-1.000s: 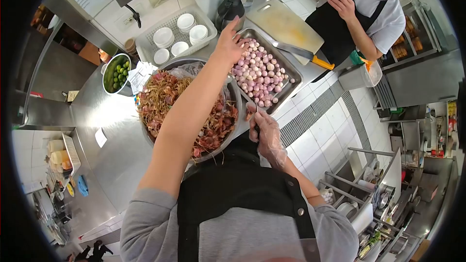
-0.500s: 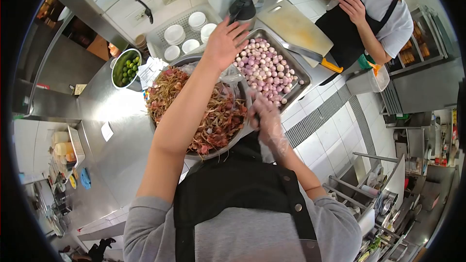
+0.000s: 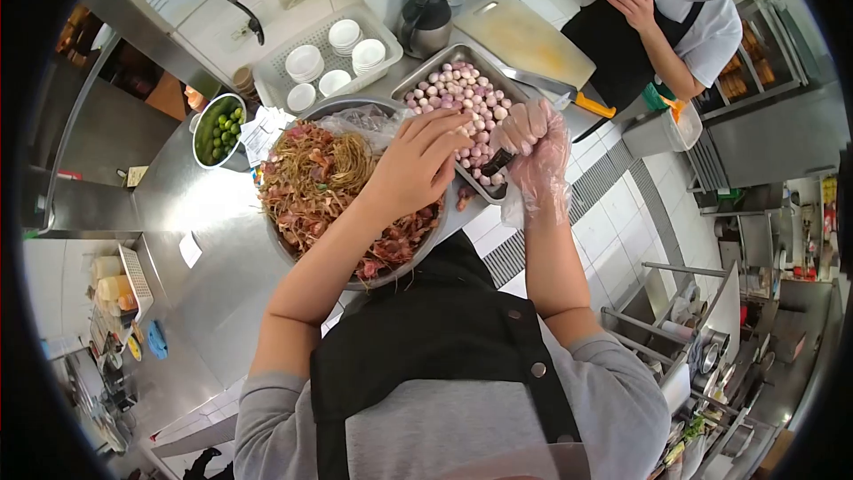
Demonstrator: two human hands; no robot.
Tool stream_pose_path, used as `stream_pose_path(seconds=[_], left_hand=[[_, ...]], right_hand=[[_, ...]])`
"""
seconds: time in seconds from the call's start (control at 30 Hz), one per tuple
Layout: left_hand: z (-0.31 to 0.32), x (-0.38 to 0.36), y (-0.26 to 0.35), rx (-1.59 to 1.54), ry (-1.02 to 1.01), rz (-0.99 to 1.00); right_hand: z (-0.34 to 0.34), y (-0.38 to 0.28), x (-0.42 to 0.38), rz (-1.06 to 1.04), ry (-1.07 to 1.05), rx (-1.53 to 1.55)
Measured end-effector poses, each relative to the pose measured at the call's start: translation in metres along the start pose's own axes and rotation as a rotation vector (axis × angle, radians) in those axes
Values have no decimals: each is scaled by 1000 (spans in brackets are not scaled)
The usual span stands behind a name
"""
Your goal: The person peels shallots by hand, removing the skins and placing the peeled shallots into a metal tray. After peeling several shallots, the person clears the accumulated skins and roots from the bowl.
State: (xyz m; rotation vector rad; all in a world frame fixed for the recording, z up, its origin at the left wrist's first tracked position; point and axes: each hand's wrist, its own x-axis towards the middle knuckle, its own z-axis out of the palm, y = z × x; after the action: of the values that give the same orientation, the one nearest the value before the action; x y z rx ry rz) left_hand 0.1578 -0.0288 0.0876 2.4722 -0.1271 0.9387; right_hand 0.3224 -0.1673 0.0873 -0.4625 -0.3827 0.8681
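My left hand [image 3: 419, 163] is bare and reaches over the right side of a metal bowl [image 3: 397, 280], fingers stretched toward the shallots. My right hand [image 3: 539, 153] wears a clear plastic glove; its curled fingers grip a small dark object [image 3: 498, 161], mostly hidden, whose kind I cannot make out. Peeled shallots [image 3: 473, 89] fill much of a metal tray [image 3: 416, 80] beyond and between my hands. Dry reddish skins and stringy roots [image 3: 311, 187] heap up in the bowl, with a clear plastic bag [image 3: 369, 120] at its far rim. Some unpeeled shallots [image 3: 464, 197] show between bowl and tray.
A knife with a yellow handle [image 3: 593, 105] lies by a cutting board [image 3: 533, 40]. A dark-lidded jug [image 3: 426, 22] and a basket of white dishes [image 3: 391, 58] stand behind. Limes fill a container [image 3: 233, 160] at left. A co-worker [image 3: 653, 18] stands across at the right.
My left hand has come down and back from near the jug to the bowl's right side. The gloved right hand has risen to the tray's near right edge, the dark object now visible in it.
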Motion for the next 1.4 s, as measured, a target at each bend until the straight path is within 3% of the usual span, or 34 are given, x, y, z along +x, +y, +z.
stream_pose_path(seconds=[0.4, 0.47, 0.5, 0.57, 0.6, 0.67, 0.7, 1.17, 1.4], left_hand=[[-4, -8, 22, 174, 15, 211], [-5, -8, 22, 226, -19, 214], [-5, -9, 22, 225, -20, 213], [-6, -9, 19, 325, -89, 202], [-7, -10, 17, 325, -89, 202], [-9, -11, 12, 392, -210, 231], [-10, -11, 10, 389, -210, 233], [-7, -19, 5, 257, -218, 100], [-2, -22, 4, 185, -157, 55]], right_hand=[[5, 7, -9, 45, -74, 275], [14, 1, -14, -10, 44, -152], [20, -1, -20, -9, 45, -152], [32, -2, -35, -161, 280, -896], [32, -1, -39, -161, 281, -896], [33, 2, -48, -374, 6, -1172], [36, -6, -58, -232, -19, -1283], [45, 5, -73, -214, -163, -1281], [51, 8, -71, -238, -196, -1439]])
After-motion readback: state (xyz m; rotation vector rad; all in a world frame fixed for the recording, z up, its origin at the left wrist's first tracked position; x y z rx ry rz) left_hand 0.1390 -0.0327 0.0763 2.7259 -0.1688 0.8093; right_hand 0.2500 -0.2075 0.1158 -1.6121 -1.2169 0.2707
